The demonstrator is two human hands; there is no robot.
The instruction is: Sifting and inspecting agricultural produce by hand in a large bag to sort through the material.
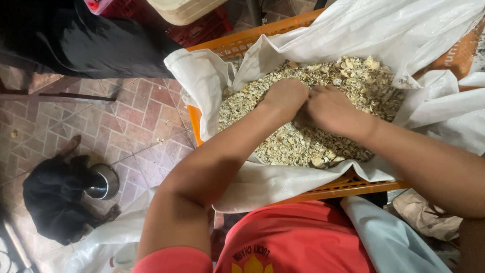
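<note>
An orange plastic crate (333, 189) lined with a white woven sack (202, 81) holds a heap of pale, flaky dried bits (353, 76). My left hand (285, 96) rests knuckles-up on the heap, fingers curled down into the material. My right hand (331, 108) lies right beside it, touching it, fingers also dug into the flakes. Whether either hand encloses a handful is hidden by the backs of the hands. Both forearms reach in from the near side.
A black dog (53, 199) lies on the tiled floor (131, 121) at lower left, beside a metal bowl (103, 182). Dark cloth (101, 45) covers the upper left. Red crates (202, 28) stand behind. Crumpled paper (424, 215) lies at lower right.
</note>
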